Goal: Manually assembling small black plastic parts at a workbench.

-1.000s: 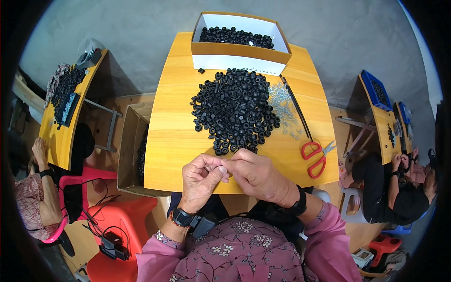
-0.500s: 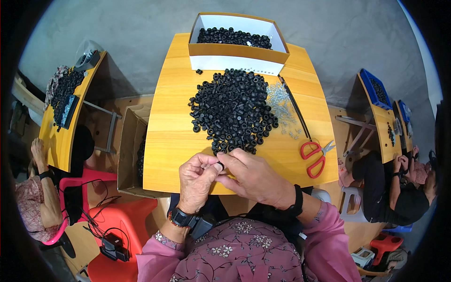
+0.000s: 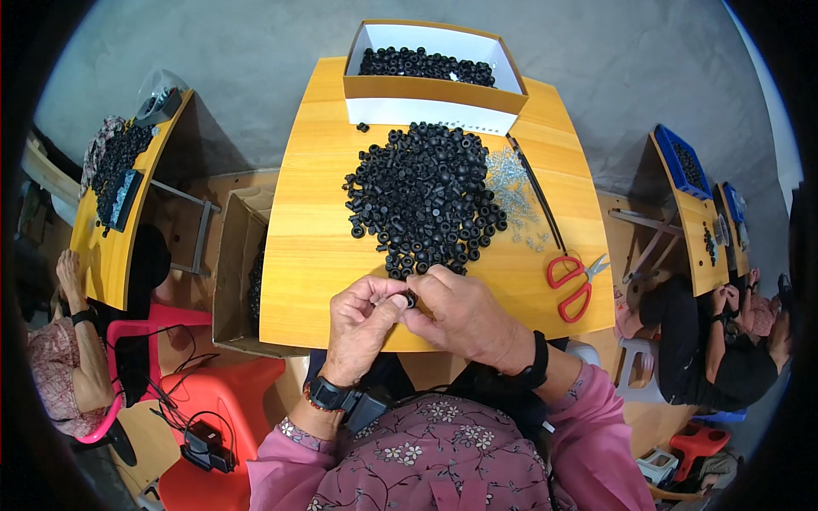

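My left hand (image 3: pixel 365 319) is closed at the table's near edge, pinching a small round black part (image 3: pixel 411 299) between thumb and fingers. Against it from the other side press the bent fingers of my right hand (image 3: pixel 467 317); they hide most of the part. Just beyond both hands lies a large heap of small black rubber or plastic parts (image 3: pixel 426 192), some domed, some ring-shaped with a hole. To the right of the heap are scattered small silvery metal pieces (image 3: pixel 511 192), too small to make out exactly.
Red-handled scissors (image 3: pixel 575 289) and thin black rods (image 3: pixel 538 196) lie on the yellow table (image 3: pixel 302 255) at the right. A shoebox-like box (image 3: pixel 434 87) of black parts stands at the back. A cardboard carton (image 3: pixel 239 281) is left, near a red stool (image 3: pixel 209 409). Other people sit at side tables.
My hands have drawn slightly apart and the right has shifted a little right, so the small black part shows more between the fingers. The heap and tools stay as they were.
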Available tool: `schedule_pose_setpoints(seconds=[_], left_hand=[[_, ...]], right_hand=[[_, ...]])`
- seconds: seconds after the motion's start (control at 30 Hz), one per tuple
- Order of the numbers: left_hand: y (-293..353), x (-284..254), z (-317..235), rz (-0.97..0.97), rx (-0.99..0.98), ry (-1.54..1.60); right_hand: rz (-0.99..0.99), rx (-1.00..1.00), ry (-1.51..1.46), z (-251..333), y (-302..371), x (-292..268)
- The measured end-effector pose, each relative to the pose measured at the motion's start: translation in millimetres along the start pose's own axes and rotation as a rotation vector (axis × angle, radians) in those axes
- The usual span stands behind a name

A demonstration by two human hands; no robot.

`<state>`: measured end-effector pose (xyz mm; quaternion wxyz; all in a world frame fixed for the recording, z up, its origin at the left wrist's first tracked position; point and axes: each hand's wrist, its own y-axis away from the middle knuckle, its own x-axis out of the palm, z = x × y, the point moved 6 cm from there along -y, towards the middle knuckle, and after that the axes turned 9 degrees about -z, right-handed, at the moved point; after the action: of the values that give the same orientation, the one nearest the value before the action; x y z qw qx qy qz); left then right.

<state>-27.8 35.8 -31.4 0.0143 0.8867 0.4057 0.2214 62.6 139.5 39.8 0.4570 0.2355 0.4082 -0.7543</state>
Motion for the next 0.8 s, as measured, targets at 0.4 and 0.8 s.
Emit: schedule_pose_setpoints(seconds=[0.4,0.8], left_hand=[[2.2,2.8,-4.8,0.084,-0.019,-0.062],[2.1,3.9,-1.8,0.133,0.028,-0.209]], right_hand=[[0.050,-0.030,-0.040,-0.2,1.1,-1.7],[0.110,-0.172,0.084,-0.3,10.0,4.6]])
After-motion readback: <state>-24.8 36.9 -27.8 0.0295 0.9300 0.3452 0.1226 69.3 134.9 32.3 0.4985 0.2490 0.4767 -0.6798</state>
